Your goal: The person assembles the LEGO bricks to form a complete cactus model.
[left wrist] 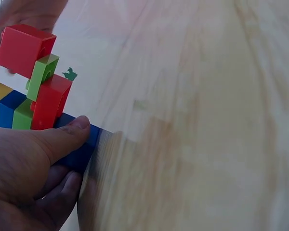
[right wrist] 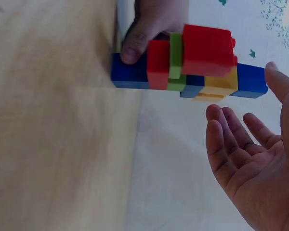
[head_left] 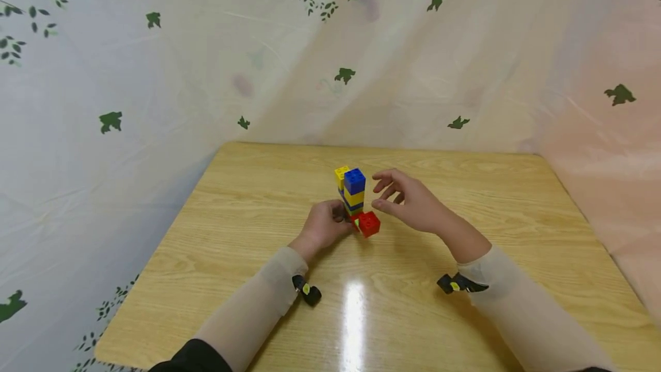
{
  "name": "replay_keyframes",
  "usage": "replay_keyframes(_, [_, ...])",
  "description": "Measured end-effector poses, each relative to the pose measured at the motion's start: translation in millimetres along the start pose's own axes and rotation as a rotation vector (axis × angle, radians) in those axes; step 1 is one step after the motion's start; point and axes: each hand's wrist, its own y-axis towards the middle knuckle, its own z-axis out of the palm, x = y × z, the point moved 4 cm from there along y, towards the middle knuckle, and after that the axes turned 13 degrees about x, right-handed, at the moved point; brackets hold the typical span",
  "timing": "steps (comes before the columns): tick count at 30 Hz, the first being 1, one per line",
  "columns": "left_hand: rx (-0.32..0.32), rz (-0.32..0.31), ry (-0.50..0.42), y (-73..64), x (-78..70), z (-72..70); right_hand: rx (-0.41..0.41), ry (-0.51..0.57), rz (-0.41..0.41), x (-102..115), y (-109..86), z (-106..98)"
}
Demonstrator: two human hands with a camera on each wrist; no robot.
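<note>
A tower of toy building bricks (head_left: 354, 195) stands upright on the table, layered in blue, yellow, green and red. A blue brick (head_left: 354, 181) caps it, with a yellow brick (head_left: 341, 174) behind on the left. Low on the near side, a red brick (head_left: 369, 224) juts out. My left hand (head_left: 324, 224) grips the tower's foot, thumb and fingers on the bottom blue brick (left wrist: 82, 156). To the tower's right, my right hand (head_left: 410, 200) hovers with fingers loosely spread and holds nothing; the right wrist view shows its palm facing the bricks.
The wooden table (head_left: 258, 188) has rounded corners, and a glare strip (head_left: 353, 320) shines near its front. Behind and beside it hangs a pale curtain (head_left: 289, 90) printed with leaves. A small black camera on a strap (head_left: 310, 293) is worn on the left wrist.
</note>
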Motion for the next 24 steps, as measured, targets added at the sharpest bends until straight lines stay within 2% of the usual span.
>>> replay_keyframes(4, [-0.003,-0.017,-0.004,-1.0,-1.3,1.4,0.033,0.015,0.020,-5.1,-17.8,12.8])
replay_keyframes(9, [-0.017,-0.049,0.060,-1.0,-2.8,2.2,0.050,-0.111,0.056,-9.4,-23.6,31.7])
replay_keyframes(13, [-0.021,-0.068,0.119,0.4,-3.3,4.4,0.015,-0.229,0.090,-13.7,-22.3,39.1])
replay_keyframes(17, [-0.020,-0.089,0.191,1.1,-6.2,6.8,-0.042,-0.298,0.102,-16.4,-21.4,41.3])
replay_keyframes(20, [-0.028,-0.098,0.220,1.3,-8.3,7.7,-0.073,-0.312,0.103,-17.8,-21.0,40.8])
replay_keyframes(24, [-0.017,-0.089,0.216,0.8,-10.8,8.6,-0.088,-0.286,0.091,-19.0,-21.3,38.0])
